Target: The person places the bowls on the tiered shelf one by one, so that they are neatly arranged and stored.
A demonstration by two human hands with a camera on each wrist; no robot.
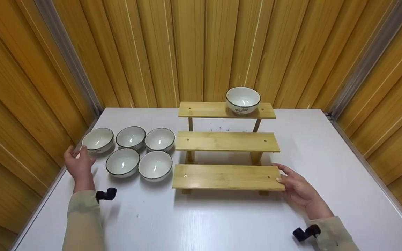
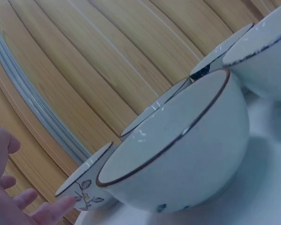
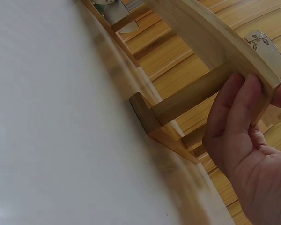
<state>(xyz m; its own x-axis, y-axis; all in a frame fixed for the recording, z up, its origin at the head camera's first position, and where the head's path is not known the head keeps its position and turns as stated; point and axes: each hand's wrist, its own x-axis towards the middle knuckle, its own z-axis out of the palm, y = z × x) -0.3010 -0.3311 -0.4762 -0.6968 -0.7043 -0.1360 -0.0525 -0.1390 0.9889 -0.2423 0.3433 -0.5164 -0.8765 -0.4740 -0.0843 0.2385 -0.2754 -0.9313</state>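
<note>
My left hand (image 1: 79, 165) is beside the leftmost white bowl (image 1: 98, 141), its fingers apart and holding nothing. In the left wrist view, the fingertips come close to that bowl's leaf-patterned side. With thumb above and fingers beneath, my right hand (image 1: 300, 191) grips the right end of the lowest step of a three-tier wooden display stand (image 1: 227, 177). The right wrist view shows the fingers curled under that board (image 3: 267, 70). A dark-rimmed bowl (image 1: 243, 101) with a leaf pattern sits upright on the top step, right of its middle.
Several more white bowls (image 1: 122, 162) stand upright in a close cluster on the white table (image 1: 215, 223), left of the stand. Yellow wood-look panels (image 1: 187, 48) rise behind the table and on both sides.
</note>
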